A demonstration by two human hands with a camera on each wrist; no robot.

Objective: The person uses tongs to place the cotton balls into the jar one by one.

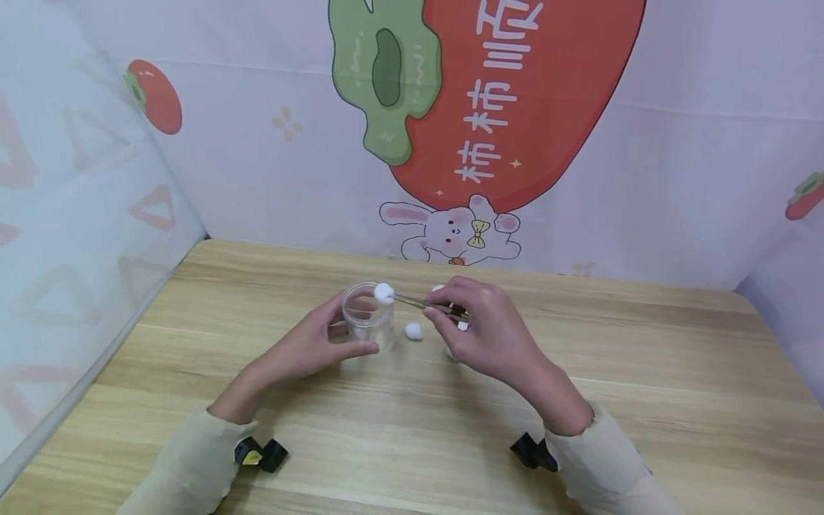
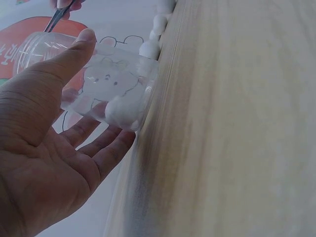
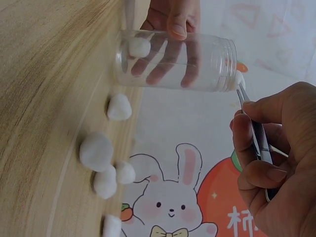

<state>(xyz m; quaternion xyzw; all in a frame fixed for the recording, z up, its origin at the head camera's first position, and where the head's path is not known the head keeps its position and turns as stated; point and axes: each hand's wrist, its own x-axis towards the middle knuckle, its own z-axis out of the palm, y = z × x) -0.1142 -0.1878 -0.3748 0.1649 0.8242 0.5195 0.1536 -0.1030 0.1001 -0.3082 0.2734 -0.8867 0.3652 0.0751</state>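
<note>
My left hand (image 1: 309, 340) holds a clear plastic jar (image 1: 381, 337) upright on the table, thumb on the near side and fingers behind it. One cotton ball (image 3: 139, 48) lies inside at the jar's bottom, as the right wrist view shows. Metal tweezers (image 1: 412, 301) are pinched between the thumb and fingers of my right hand (image 1: 496, 332). Their tips grip another cotton ball (image 1: 384, 293) at the right side of the jar's open mouth. Just right of the jar sits a loose cotton ball (image 1: 414, 331); others are partly hidden by my right hand.
Several loose cotton balls, among them a large one (image 3: 97, 151), are spread over the wooden table (image 1: 386, 443) to the jar's right. Behind the table stands a printed cloth backdrop (image 1: 257, 179) with a rabbit and a persimmon. A cloth side wall (image 1: 77, 214) rises at left.
</note>
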